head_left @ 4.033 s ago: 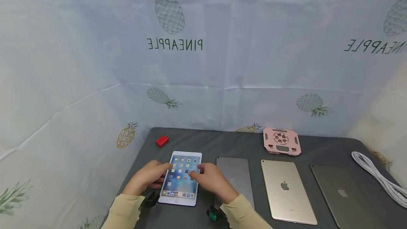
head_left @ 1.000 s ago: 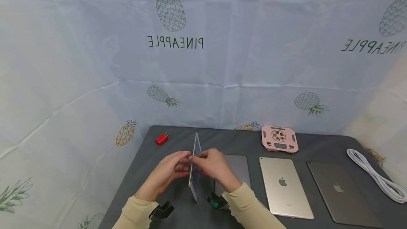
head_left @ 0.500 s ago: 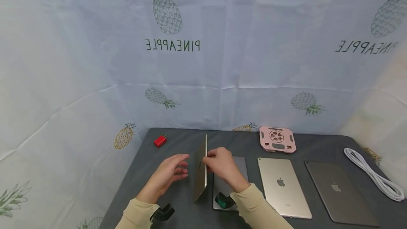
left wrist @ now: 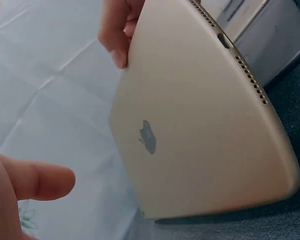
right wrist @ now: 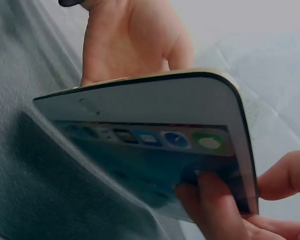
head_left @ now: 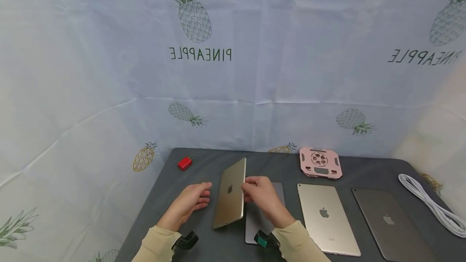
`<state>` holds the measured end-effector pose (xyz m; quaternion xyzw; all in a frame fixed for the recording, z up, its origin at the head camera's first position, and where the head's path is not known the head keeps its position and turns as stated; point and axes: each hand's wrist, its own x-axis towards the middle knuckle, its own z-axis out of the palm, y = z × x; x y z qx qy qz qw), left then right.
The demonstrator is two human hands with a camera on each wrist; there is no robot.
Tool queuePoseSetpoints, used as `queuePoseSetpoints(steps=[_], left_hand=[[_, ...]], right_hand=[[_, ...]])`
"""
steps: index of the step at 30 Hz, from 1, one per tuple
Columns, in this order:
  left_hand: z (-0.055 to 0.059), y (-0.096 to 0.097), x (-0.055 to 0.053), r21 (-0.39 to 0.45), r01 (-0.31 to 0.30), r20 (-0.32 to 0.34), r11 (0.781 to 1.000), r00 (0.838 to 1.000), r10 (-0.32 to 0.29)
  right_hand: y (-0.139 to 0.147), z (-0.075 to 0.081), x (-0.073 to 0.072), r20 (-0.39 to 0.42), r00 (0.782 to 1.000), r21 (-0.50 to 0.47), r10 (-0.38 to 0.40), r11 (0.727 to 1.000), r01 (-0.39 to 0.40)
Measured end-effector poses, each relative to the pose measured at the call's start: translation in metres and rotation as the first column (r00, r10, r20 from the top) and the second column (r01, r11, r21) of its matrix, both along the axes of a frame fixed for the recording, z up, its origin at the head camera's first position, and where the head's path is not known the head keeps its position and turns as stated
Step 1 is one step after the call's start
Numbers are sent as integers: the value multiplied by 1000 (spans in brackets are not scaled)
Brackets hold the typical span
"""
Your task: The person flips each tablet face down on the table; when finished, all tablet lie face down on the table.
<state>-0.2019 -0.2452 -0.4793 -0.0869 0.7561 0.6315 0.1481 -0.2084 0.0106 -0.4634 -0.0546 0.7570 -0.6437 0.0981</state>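
A gold tablet (head_left: 227, 203) is tilted on its long edge, its back with the apple logo facing left. My right hand (head_left: 265, 199) pinches its raised right edge. In the right wrist view, fingers of that hand (right wrist: 217, 207) lie against the lit screen (right wrist: 135, 160), which shows a row of app icons. In the left wrist view, the tablet's lower edge meets the dark cloth. My left hand (head_left: 187, 205) is off to the left, apart from the tablet, fingers relaxed and holding nothing. A grey tablet (head_left: 256, 227) lies partly hidden under my right hand.
To the right lie another gold tablet (head_left: 327, 217) and a dark grey tablet (head_left: 391, 221), both back up. Behind them is a pink stand plate (head_left: 320, 163). A coiled white cable (head_left: 429, 201) is at the far right, a red charger plug (head_left: 185, 163) at back left.
The tablet lay screen up under both hands. It was raised on edge and turned over so its back shows, tipping left. My left hand has let go; my right hand moved right.
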Motion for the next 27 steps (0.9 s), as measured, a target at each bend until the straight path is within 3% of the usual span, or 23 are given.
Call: queuePoseSetpoints(steps=[5,11,21,27], left_hand=[[-2,-1,-1,16,17,55,1000,998,-18],[-3,-4,-3,68,4,97,998,995,-10],[2,-4,-2,-28,9,73,1000,997,-7],[7,-14,-3,-99,19,85,995,996,-11]], right_hand=[[0,-6,-1,24,999,-78,23,997,-21],[-3,-11,1,42,997,-105,72,992,-67],[-9,-18,4,32,992,-137,119,984,-113],[-17,-23,9,51,990,-78,129,989,-125]])
